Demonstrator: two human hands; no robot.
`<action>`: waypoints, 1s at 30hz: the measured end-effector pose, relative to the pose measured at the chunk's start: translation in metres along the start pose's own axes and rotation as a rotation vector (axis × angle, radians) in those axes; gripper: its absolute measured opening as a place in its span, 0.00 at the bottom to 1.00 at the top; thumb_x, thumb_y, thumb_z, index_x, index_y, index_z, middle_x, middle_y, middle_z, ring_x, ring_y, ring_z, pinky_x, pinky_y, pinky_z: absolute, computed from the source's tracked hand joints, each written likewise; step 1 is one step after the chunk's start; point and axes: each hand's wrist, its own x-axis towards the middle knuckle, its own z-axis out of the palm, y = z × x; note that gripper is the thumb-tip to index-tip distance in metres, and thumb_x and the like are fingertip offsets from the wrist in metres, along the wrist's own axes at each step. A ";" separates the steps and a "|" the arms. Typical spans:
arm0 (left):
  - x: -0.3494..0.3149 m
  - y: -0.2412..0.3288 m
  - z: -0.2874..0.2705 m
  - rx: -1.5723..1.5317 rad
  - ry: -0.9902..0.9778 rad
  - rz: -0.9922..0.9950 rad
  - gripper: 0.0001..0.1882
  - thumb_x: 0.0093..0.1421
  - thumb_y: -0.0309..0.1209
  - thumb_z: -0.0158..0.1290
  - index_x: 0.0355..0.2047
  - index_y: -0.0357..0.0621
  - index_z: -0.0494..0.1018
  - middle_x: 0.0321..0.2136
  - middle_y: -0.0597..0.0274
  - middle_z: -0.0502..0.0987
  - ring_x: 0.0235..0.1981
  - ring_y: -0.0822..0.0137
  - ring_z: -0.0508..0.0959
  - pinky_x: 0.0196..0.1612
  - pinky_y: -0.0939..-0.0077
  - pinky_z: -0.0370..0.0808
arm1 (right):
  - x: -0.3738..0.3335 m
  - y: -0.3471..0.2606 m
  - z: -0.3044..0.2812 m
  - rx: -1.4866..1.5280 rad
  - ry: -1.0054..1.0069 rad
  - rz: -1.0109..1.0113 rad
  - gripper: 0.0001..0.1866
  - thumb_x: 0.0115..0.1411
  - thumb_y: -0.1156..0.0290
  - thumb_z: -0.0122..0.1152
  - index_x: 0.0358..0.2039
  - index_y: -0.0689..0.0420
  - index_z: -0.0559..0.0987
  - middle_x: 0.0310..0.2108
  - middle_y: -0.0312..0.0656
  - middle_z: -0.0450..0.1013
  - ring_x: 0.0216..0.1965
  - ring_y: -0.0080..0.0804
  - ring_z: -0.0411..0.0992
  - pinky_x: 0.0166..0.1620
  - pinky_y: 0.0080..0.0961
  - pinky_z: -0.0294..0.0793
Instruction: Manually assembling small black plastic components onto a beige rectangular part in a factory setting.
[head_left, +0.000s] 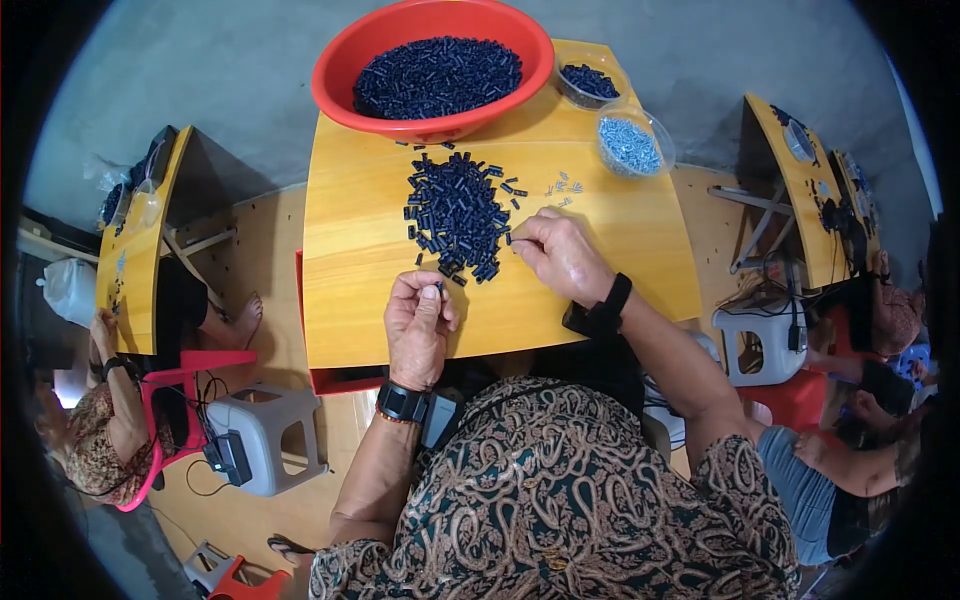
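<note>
A: Status on the hands?

B: Left hand (418, 325) is raised just above the near edge of the yellow table (350, 240), fingers (432, 297) pinched narrow on one small dark plastic piece (438, 287). Held upright at the fingertips, probably so its end stays exposed.

A: Right?

B: Right hand (560, 255) rests on the table, fingertips at the right edge of the pile of dark pieces (458, 215). Fingers curled close together; whether they grip anything, I cannot tell, the tips are too small to read.

A: Why the loose pile mid-table?

B: Looks like working stock. It lies just in front of the red basin (432, 65), which is heaped with the same dark pieces. A flat spread is easier to pick singles from than a deep bowl.

A: Other parts?

B: Clear bowl of silvery small parts (632, 145) at the far right corner, a few of them scattered (562, 188) just beyond the right hand, within reach. A second clear bowl (590, 82) holds more dark pieces.

A: Surroundings?

B: Similar yellow tables left and right, other people seated at them. Grey stool (265, 425) lower left.
</note>
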 end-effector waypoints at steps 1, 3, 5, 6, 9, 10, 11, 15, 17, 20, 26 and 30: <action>0.000 0.000 0.000 0.013 -0.003 0.006 0.07 0.66 0.30 0.50 0.42 0.44 0.67 0.30 0.67 0.70 0.25 0.76 0.69 0.27 0.82 0.68 | 0.003 0.000 -0.001 -0.048 -0.017 0.000 0.04 0.51 0.77 0.59 0.27 0.64 0.79 0.24 0.52 0.72 0.30 0.49 0.72 0.36 0.38 0.72; 0.001 -0.001 0.000 0.023 -0.010 0.011 0.07 0.66 0.30 0.50 0.42 0.44 0.67 0.29 0.67 0.70 0.25 0.77 0.69 0.27 0.83 0.68 | 0.007 0.001 -0.001 -0.101 -0.030 0.003 0.05 0.51 0.76 0.61 0.28 0.64 0.80 0.24 0.50 0.73 0.29 0.46 0.73 0.35 0.34 0.72; 0.000 -0.002 -0.001 0.048 -0.021 0.024 0.07 0.66 0.30 0.50 0.42 0.44 0.67 0.29 0.68 0.70 0.26 0.77 0.69 0.28 0.83 0.68 | 0.011 -0.001 0.001 -0.119 -0.020 0.020 0.06 0.50 0.74 0.63 0.25 0.65 0.80 0.23 0.51 0.74 0.26 0.46 0.74 0.33 0.35 0.73; 0.000 -0.002 -0.001 0.048 -0.021 0.026 0.07 0.66 0.30 0.50 0.42 0.44 0.67 0.29 0.68 0.70 0.26 0.77 0.69 0.28 0.83 0.68 | 0.013 -0.003 0.001 -0.120 -0.019 0.019 0.06 0.50 0.74 0.63 0.25 0.65 0.80 0.23 0.51 0.74 0.26 0.46 0.74 0.33 0.35 0.73; -0.001 -0.002 -0.001 0.085 0.013 0.016 0.07 0.66 0.31 0.50 0.42 0.44 0.67 0.29 0.68 0.70 0.26 0.78 0.69 0.28 0.84 0.68 | 0.017 -0.011 -0.001 -0.059 -0.048 0.130 0.08 0.49 0.73 0.63 0.22 0.66 0.78 0.24 0.57 0.73 0.31 0.53 0.73 0.38 0.42 0.72; -0.001 -0.002 -0.001 0.101 0.007 0.016 0.08 0.66 0.31 0.50 0.42 0.43 0.67 0.30 0.68 0.70 0.26 0.78 0.69 0.28 0.84 0.68 | 0.019 -0.012 -0.001 -0.066 -0.068 0.153 0.08 0.49 0.73 0.63 0.21 0.66 0.79 0.25 0.57 0.74 0.31 0.53 0.74 0.38 0.42 0.72; -0.001 -0.002 -0.001 0.117 -0.001 0.015 0.08 0.66 0.31 0.50 0.43 0.43 0.67 0.30 0.68 0.70 0.26 0.79 0.69 0.28 0.84 0.68 | 0.020 -0.012 -0.002 -0.073 -0.086 0.177 0.08 0.48 0.73 0.64 0.21 0.67 0.79 0.25 0.58 0.74 0.31 0.52 0.75 0.38 0.41 0.73; -0.001 -0.001 0.000 0.106 0.010 0.009 0.08 0.66 0.31 0.49 0.44 0.42 0.68 0.30 0.68 0.70 0.26 0.79 0.69 0.28 0.84 0.69 | 0.022 -0.012 0.000 -0.109 -0.091 0.144 0.08 0.47 0.73 0.64 0.22 0.66 0.80 0.25 0.57 0.75 0.30 0.52 0.75 0.38 0.41 0.74; 0.000 -0.002 -0.001 0.090 0.009 -0.012 0.08 0.67 0.30 0.49 0.44 0.41 0.68 0.30 0.69 0.71 0.26 0.78 0.69 0.29 0.84 0.69 | 0.023 -0.012 0.001 -0.077 -0.085 0.166 0.07 0.47 0.73 0.64 0.22 0.66 0.80 0.24 0.56 0.75 0.29 0.52 0.75 0.38 0.41 0.74; 0.000 -0.002 -0.005 0.109 -0.014 -0.017 0.07 0.67 0.29 0.48 0.43 0.40 0.68 0.31 0.67 0.71 0.26 0.78 0.70 0.30 0.83 0.70 | 0.024 -0.009 0.004 -0.066 -0.061 0.170 0.07 0.47 0.74 0.63 0.22 0.65 0.80 0.24 0.56 0.75 0.29 0.51 0.75 0.37 0.40 0.74; 0.001 -0.004 -0.002 0.051 -0.022 -0.009 0.05 0.67 0.27 0.47 0.41 0.40 0.68 0.33 0.65 0.71 0.26 0.76 0.70 0.31 0.82 0.71 | 0.024 0.011 0.008 0.191 -0.037 0.294 0.07 0.50 0.73 0.64 0.23 0.64 0.80 0.22 0.48 0.76 0.25 0.33 0.76 0.31 0.31 0.74; 0.002 -0.005 -0.003 0.053 -0.023 -0.001 0.05 0.67 0.27 0.47 0.41 0.41 0.68 0.32 0.65 0.71 0.26 0.76 0.70 0.31 0.82 0.70 | 0.017 0.017 -0.003 0.329 -0.036 0.319 0.08 0.55 0.71 0.64 0.28 0.64 0.79 0.22 0.40 0.76 0.25 0.25 0.74 0.28 0.24 0.72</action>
